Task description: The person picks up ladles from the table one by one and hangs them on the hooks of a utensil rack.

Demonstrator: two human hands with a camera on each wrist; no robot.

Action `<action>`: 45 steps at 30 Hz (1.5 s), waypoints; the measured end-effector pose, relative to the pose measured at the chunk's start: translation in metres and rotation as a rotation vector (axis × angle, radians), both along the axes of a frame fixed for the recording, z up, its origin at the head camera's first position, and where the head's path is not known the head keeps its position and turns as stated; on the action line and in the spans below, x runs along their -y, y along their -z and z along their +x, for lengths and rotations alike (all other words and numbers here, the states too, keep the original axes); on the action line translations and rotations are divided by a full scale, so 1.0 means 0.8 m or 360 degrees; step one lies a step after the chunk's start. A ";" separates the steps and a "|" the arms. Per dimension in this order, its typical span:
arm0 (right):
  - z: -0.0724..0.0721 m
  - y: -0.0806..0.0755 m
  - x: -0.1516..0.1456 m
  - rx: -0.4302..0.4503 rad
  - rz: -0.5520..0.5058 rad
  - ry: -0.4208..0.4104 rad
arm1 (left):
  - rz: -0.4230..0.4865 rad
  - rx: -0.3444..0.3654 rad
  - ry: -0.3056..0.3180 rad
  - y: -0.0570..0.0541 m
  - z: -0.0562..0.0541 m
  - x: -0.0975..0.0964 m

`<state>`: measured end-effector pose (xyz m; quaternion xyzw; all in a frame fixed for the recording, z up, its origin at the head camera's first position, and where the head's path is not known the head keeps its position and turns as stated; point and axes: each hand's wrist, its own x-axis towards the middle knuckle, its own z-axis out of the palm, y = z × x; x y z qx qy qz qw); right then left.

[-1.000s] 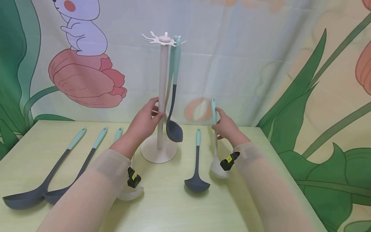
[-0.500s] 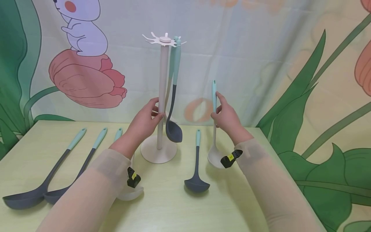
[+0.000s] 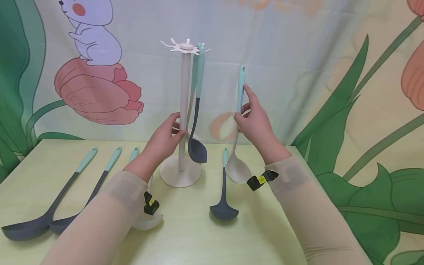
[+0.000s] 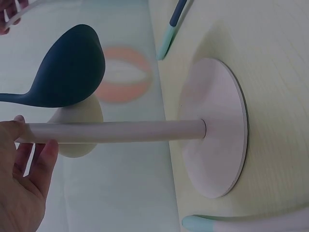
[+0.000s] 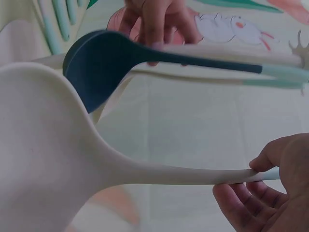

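Observation:
My right hand holds a cream ladle with a mint handle, thumb and fingers pinching it where handle meets shaft. The ladle is upright above the table, bowl down, to the right of a pale utensil stand. Around the stand's pole curl the thumb and fingers of my left hand. From the stand's hooked top hang a dark-bowled ladle and, behind it, a second cream-bowled one, mostly hidden in the head view. The right wrist view shows the held ladle's bowl large in the foreground.
A dark ladle lies on the table below the held one. Further dark ladles lie at the left, with a cream ladle partly under my left forearm. A printed curtain hangs behind the table.
My right hand has lifted the cream ladle off the table, raising it and bringing it left toward the stand. My left hand keeps its place on the pole.

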<state>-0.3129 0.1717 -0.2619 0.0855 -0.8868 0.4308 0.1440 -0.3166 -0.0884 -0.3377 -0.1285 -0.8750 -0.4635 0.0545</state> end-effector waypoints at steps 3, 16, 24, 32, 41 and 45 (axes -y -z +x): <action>0.011 -0.010 0.012 -0.0036 -0.0042 -0.0039 | -0.0001 0.0011 0.0002 0.001 0.000 0.001; 0.055 -0.037 0.050 -0.0140 -0.0061 -0.0174 | -0.0005 0.0006 -0.0003 0.001 0.000 0.000; 0.069 -0.040 0.068 -0.0207 0.0005 -0.0241 | -0.0009 -0.0007 0.0009 0.000 0.001 0.002; 0.075 -0.039 0.081 -0.0219 0.0053 -0.0288 | -0.0012 -0.0016 0.0000 0.000 0.002 0.001; 0.072 -0.039 0.087 -0.0213 0.0096 -0.0287 | -0.0007 -0.0022 0.0003 0.001 0.002 0.000; 0.072 -0.041 0.090 -0.0188 0.0101 -0.0290 | -0.0008 -0.0019 0.0002 0.002 0.001 0.000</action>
